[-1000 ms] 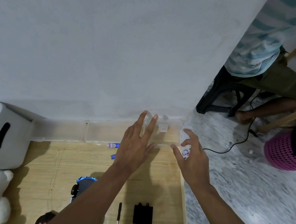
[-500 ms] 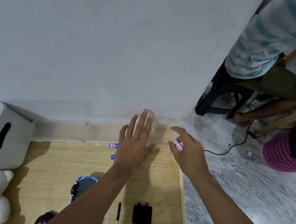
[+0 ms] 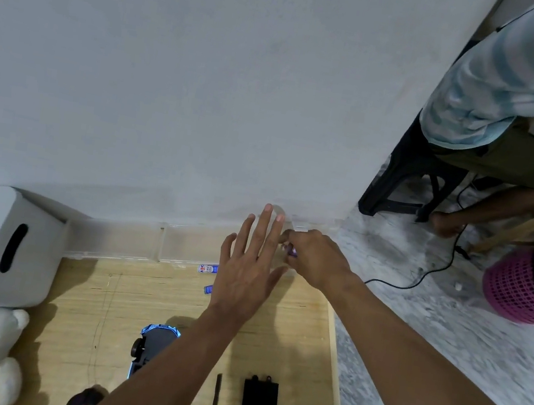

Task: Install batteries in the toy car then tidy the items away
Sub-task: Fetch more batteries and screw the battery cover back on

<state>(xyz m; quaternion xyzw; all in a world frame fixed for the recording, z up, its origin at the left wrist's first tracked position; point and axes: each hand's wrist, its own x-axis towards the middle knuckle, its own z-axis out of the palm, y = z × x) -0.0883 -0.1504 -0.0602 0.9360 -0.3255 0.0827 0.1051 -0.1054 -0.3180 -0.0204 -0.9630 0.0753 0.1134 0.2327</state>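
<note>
Toy car [image 3: 156, 342] sits at the tabletop's [image 3: 289, 344] near edge, mid-width, partly hidden under the left forearm. The screwdriver [image 3: 215, 402] and black battery cover [image 3: 260, 398] are to its right. Two loose batteries [image 3: 208, 268] lie at the far edge by the clear plastic box [image 3: 183, 245]. The right hand [image 3: 316, 258] is at the far right corner, fingers curled and pinching a small battery [image 3: 291, 250]. The left hand [image 3: 247, 275] is beside it, fingers straight and spread; can't tell if it touches the box.
</note>
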